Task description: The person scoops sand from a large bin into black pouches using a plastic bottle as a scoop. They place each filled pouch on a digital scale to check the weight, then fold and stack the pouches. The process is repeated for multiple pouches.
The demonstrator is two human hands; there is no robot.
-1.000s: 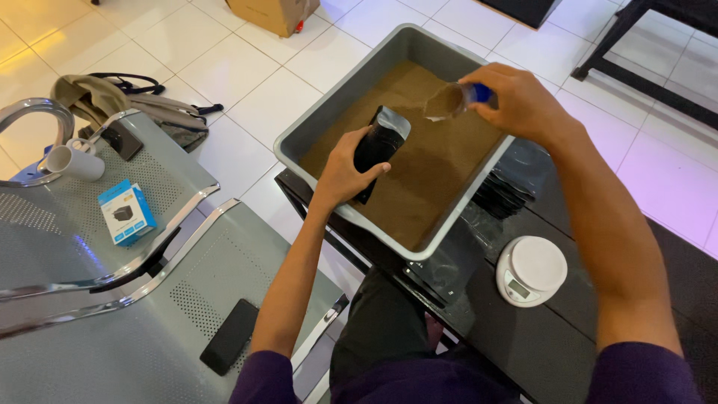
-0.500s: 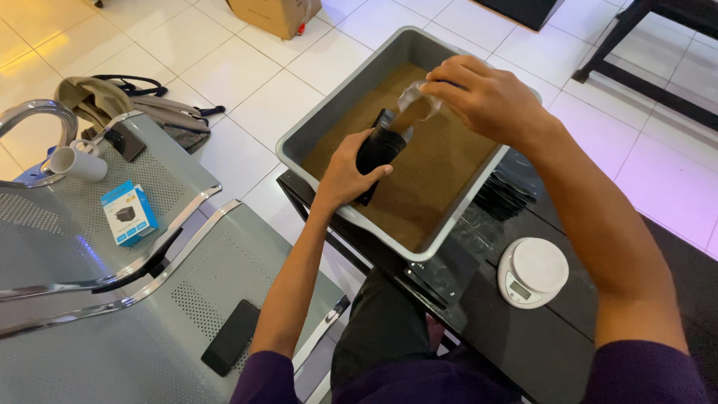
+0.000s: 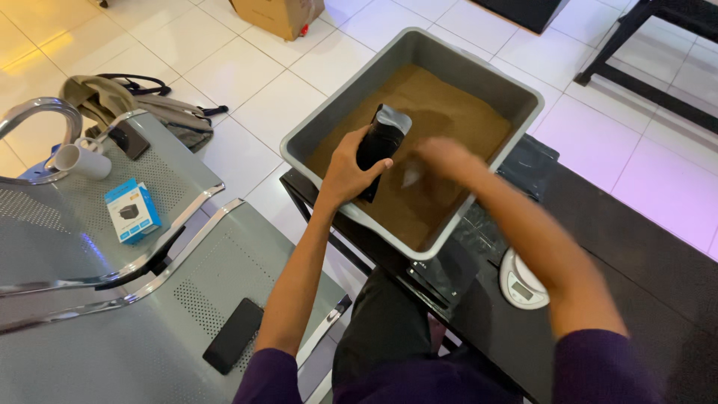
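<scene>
a grey rectangular tub (image 3: 516, 90) sits at an angle on the dark counter (image 3: 636, 247), its floor covered by a layer of fine brown powder (image 3: 441, 105). inside the tub a black pouch (image 3: 380, 142) with a silvery open top stands upright on the powder, near the tub's left wall. the left hand (image 3: 345, 173) wraps around the pouch's lower half, fingers closed on it, forearm stretched forward from a purple sleeve. the right hand (image 3: 441, 155) is low over the powder just right of the pouch, blurred by motion; a small pale scoop-like object (image 3: 412, 176) shows beneath it, and whether its fingers grip that object cannot be told. the right arm crosses the tub's near rim. on the counter by the tub's near corner lie flat black pouches (image 3: 441, 271), and just beside them a small round white kitchen scale (image 3: 521, 281). to the left stands a row of perforated grey metal seats (image 3: 112, 352); on them rest a small blue and white box (image 3: 131, 211) with a dark picture on its face, a white mug (image 3: 81, 160), a dark phone (image 3: 233, 335) lying face down and another dark device (image 3: 129, 140). a khaki bag (image 3: 149, 108) lies on the white tiled floor (image 3: 247, 75) behind the seats, and a brown cardboard box (image 3: 277, 15) stands further off.
</scene>
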